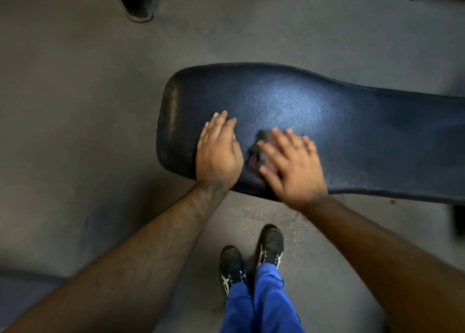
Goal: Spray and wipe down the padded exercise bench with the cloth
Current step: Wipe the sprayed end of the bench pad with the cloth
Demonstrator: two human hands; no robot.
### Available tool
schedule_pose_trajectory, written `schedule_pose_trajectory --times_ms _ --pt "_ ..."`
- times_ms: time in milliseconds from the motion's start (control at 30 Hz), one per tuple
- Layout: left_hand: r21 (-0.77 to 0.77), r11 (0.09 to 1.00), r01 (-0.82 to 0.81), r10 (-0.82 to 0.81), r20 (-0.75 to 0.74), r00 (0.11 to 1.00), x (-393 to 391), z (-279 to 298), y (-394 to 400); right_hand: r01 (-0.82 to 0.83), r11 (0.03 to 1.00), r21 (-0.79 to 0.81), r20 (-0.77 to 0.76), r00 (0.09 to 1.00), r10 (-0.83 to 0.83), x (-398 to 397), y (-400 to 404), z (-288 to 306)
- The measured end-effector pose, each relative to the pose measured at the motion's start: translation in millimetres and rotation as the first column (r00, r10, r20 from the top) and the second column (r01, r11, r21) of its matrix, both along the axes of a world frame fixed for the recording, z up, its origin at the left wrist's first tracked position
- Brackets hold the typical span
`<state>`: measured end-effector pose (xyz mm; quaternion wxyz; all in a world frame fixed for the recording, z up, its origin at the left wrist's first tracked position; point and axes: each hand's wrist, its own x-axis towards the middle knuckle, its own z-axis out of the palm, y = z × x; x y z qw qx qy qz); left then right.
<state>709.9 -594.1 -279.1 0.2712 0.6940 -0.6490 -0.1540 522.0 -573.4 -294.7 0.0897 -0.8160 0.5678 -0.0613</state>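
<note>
across the middle of the frame, running off to the right edge, lies the padded exercise bench (314, 121), dark blue vinyl with a pale sheen at its centre. the cloth (259, 154) sits on the near part of the pad, just left of centre frame, mostly hidden under the right hand (292, 166), so only a dark, blurred bunch of it shows.

the main risk, as i judge it: the cloth is bunched small, so a long stroke could let it slip out from under the palm and leave bare skin rubbing the vinyl. it also sits near the bench's lower edge, so a pull towards the body could drag it onto the floor (75, 106). no spray bottle is in view, so whether the pad is wet enough cannot be told.

the right hand lies flat with fingers spread, pressing the cloth down rather than pinching it. the left hand (217, 151) rests palm down on the pad just beside it, fingers together, holding nothing, seemingly as a brace. both forearms reach up from the lower corners.
</note>
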Motion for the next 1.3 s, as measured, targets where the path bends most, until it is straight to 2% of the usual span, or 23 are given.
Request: schedule_pose_trajectory --times_ms 67,100,200,233,267,333,367,400,467,533,567,633,667,700,733,833,867,967,1000,1100,1133,1233,1300 --pt "0.006 1.0 0.01 -0.009 -0.004 1.0 -7 2 -1 0.358 0.933 0.047 0.039 0.932 -0.359 6 6 -1" --pt "0.004 1.0 0.013 -0.013 -0.004 1.0 -11 3 -4 0.37 0.928 0.037 0.033 0.928 -0.371 17 19 0" --pt "0.029 0.999 0.036 -0.036 0.006 0.999 -26 6 -20 -0.12 0.992 0.036 0.017 0.993 0.119 -2 43 2" --pt "0.031 0.998 0.051 -0.051 0.005 0.999 -33 6 -25 -0.218 0.976 0.017 -0.005 0.976 0.218 -23 32 1" --pt "0.037 0.997 0.071 -0.071 -0.003 0.998 -40 7 -30 -0.193 0.981 0.007 -0.027 0.981 0.193 -40 20 0" --pt "0.078 0.991 0.107 -0.107 -0.009 0.994 -54 6 -41 0.196 0.979 0.05 0.001 0.981 -0.196 -52 1 3" --pt "0.096 0.989 0.115 -0.115 -0.002 0.993 -59 4 -45 0.387 0.919 0.077 0.011 0.921 -0.389 -45 1 2" --pt "0.104 0.988 0.11 -0.112 0.011 0.994 -62 1 -48 0.438 0.896 0.076 -0.002 0.898 -0.44 -30 8 3" --pt "0.103 0.991 0.088 -0.095 0.063 0.993 -66 -6 -52 0.157 0.985 0.077 0.007 0.987 -0.158 -23 29 5" --pt "0.095 0.992 0.085 -0.101 0.174 0.98 -67 -13 -51 -0.185 0.98 0.069 0.018 0.983 0.185 -57 23 3" --pt "0.097 0.991 0.087 -0.106 0.222 0.969 -69 -15 -50 -0.193 0.98 0.043 0.009 0.981 0.193 -74 10 2" --pt "0.122 0.989 0.088 -0.12 0.282 0.952 -71 -18 -51 0.145 0.987 0.067 0.035 0.988 -0.148 -85 -23 -1" --pt "0.138 0.987 0.088 -0.126 0.299 0.946 -72 -18 -52 0.353 0.929 0.109 0.044 0.932 -0.359 -76 -36 -2" --pt "0.148 0.985 0.084 -0.128 0.315 0.94 -72 -17 -53 0.437 0.891 0.122 0.035 0.895 -0.444 -61 -46 0" --pt "0.156 0.984 0.082 -0.13 0.331 0.935 -71 -16 -53 0.388 0.915 0.112 0.028 0.919 -0.393 -47 -52 3" --pt "0.159 0.984 0.084 -0.136 0.355 0.925 -70 -14 -53 -0.028 0.996 0.081 0.029 0.999 0.025 -64 -81 1" --pt "0.154 0.985 0.082 -0.134 0.361 0.923 -71 -15 -53 0.007 0.998 0.062 0.012 1.0 -0.007 -75 -99 3" --pt "0.151 0.985 0.084 -0.135 0.374 0.917 -72 -15 -55 0.41 0.898 0.162 -0.04 0.912 -0.409 -69 -143 3" --pt "0.149 0.985 0.091 -0.141 0.375 0.916 -72 -15 -55 0.373 0.913 0.164 -0.039 0.927 -0.372 -57 -145 6" --pt "0.149 0.985 0.092 -0.143 0.388 0.911 -70 -18 -53 -0.029 0.994 0.107 0.027 0.999 0.026 -53 -149 4" --pt "0.154 0.984 0.089 -0.143 0.395 0.907 -70 -18 -53 -0.05 0.994 0.1 0.037 0.998 0.047 -58 -158 4" --pt "0.18 0.98 0.088 -0.156 0.409 0.899 -71 -14 -56 0.261 0.948 0.182 0.005 0.964 -0.266 -44 -184 5" --pt "0.195 0.977 0.09 -0.165 0.415 0.895 -74 -13 -56 0.252 0.952 0.171 0.018 0.966 -0.259 -30 -171 10"
